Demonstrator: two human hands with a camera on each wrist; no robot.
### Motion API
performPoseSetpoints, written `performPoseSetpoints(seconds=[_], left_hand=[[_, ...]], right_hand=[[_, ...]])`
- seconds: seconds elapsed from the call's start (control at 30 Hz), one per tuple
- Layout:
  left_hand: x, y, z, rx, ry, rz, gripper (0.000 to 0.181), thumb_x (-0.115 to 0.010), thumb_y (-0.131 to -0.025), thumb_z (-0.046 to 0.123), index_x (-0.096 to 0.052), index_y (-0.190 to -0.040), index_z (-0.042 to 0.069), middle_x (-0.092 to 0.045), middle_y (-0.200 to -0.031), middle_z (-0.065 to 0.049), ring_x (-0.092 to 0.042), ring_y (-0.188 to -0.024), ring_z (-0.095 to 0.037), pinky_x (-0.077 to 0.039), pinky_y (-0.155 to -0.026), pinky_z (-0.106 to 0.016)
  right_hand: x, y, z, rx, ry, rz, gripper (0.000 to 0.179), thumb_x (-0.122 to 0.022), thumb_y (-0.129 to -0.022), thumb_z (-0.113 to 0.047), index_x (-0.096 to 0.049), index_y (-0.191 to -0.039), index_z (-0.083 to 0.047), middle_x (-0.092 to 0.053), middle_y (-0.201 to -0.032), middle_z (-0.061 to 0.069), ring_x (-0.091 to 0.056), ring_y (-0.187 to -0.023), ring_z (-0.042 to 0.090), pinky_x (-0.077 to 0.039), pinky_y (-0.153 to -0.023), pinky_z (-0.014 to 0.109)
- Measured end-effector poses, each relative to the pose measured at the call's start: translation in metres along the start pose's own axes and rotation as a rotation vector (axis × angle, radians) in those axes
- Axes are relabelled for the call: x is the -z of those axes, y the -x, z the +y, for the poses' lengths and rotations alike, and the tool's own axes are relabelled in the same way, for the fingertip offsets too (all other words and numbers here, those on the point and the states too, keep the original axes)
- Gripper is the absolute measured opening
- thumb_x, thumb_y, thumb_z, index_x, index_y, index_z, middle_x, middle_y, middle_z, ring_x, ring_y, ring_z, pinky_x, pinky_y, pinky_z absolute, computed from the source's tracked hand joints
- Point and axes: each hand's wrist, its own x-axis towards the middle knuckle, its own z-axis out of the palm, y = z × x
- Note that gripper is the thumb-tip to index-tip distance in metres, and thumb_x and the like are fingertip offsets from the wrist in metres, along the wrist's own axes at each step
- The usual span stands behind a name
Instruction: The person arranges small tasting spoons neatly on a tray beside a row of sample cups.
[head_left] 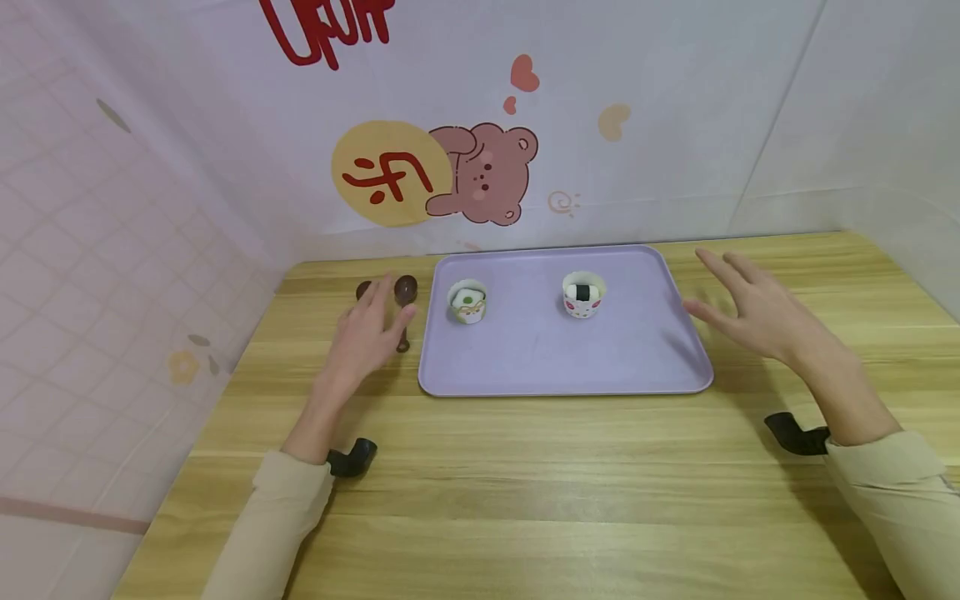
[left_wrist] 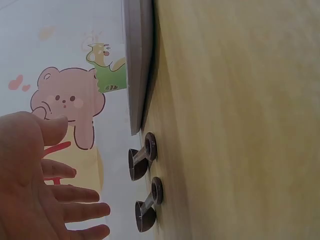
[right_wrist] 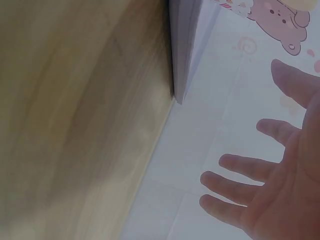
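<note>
My left hand (head_left: pixel 363 337), fingers extended and holding nothing, hovers over two dark brown scoops beside the tray. It partly covers them in the head view. In the left wrist view each scoop (left_wrist: pixel 138 164) shows a round bowl and a ring at its handle end. On the right, my empty right hand (head_left: pixel 765 312) hovers with spread fingers by the edge of the lilac tray (head_left: pixel 525 358). The tray carries two patterned paper cups: one cup (head_left: pixel 470 313) with a white and green filling at left, another cup (head_left: pixel 582 307) with a white piece banded in black.
The wooden table (head_left: pixel 540 483) meets a white wall (head_left: pixel 675 167) printed with a pink bear just behind the tray. A second wall (head_left: pixel 112 292) with a grid pattern rises along the table's left edge. Black curved pieces (head_left: pixel 795 435) sit at both wrists.
</note>
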Motion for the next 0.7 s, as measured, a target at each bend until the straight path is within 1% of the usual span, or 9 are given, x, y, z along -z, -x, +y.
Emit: performPoseSetpoints(seconds=[0.07,0.17,0.3,0.5,0.6,0.7], left_hand=[[0.0001,-0.0005,-0.0002,0.011,0.022,0.001,0.069,-0.047,-0.107,0.042,-0.023,-0.159,0.004,-0.029,-0.160,-0.025,-0.034,-0.141,-0.048,-0.026,-0.112,-0.068],[0.0007,-0.0012,-0.0007,0.030,0.049,-0.006,0.070,-0.047,-0.107,0.041,-0.021,-0.160,0.005,-0.029,-0.159,-0.026,-0.035,-0.140,-0.049,-0.028,-0.113,-0.064],[0.0012,-0.0028,-0.0016,0.053,0.073,-0.023,0.070,-0.046,-0.107,0.042,-0.019,-0.161,0.006,-0.029,-0.159,-0.028,-0.034,-0.141,-0.049,-0.029,-0.114,-0.062],[0.0020,-0.0049,-0.0029,0.078,0.100,-0.045,0.069,-0.047,-0.107,0.041,-0.020,-0.161,0.006,-0.029,-0.157,-0.030,-0.031,-0.143,-0.048,-0.029,-0.114,-0.062],[0.0021,-0.0059,-0.0039,0.078,0.110,-0.049,0.069,-0.047,-0.107,0.039,-0.020,-0.160,0.005,-0.029,-0.157,-0.031,-0.031,-0.143,-0.048,-0.029,-0.114,-0.062],[0.0020,-0.0069,-0.0047,0.078,0.123,-0.049,0.068,-0.048,-0.107,0.037,-0.021,-0.159,0.003,-0.030,-0.157,-0.031,-0.030,-0.143,-0.048,-0.028,-0.115,-0.061]], right_hand=[[-0.0004,-0.0003,0.0005,0.000,-0.002,-0.006,0.081,-0.056,-0.101,-0.049,-0.010,-0.164,-0.024,-0.015,-0.160,0.033,-0.022,-0.137,0.064,-0.021,-0.100,0.082],[-0.0011,-0.0011,0.0011,-0.001,-0.008,-0.015,0.082,-0.056,-0.101,-0.048,-0.011,-0.164,-0.022,-0.017,-0.160,0.032,-0.024,-0.137,0.063,-0.022,-0.099,0.082],[-0.0025,-0.0030,0.0023,-0.003,-0.017,-0.031,0.082,-0.056,-0.101,-0.048,-0.011,-0.164,-0.020,-0.017,-0.161,0.031,-0.026,-0.136,0.063,-0.023,-0.100,0.081],[-0.0041,-0.0055,0.0043,-0.005,-0.058,-0.065,0.084,-0.057,-0.101,-0.046,-0.010,-0.163,-0.016,-0.016,-0.160,0.034,-0.021,-0.139,0.062,-0.020,-0.104,0.079],[-0.0049,-0.0066,0.0047,-0.003,-0.078,-0.081,0.083,-0.057,-0.101,-0.046,-0.010,-0.163,-0.015,-0.018,-0.159,0.035,-0.028,-0.137,0.060,-0.021,-0.105,0.077],[-0.0058,-0.0075,0.0047,0.000,-0.088,-0.087,0.082,-0.056,-0.102,-0.046,-0.011,-0.163,-0.014,-0.022,-0.157,0.036,-0.039,-0.130,0.058,-0.028,-0.101,0.077]])
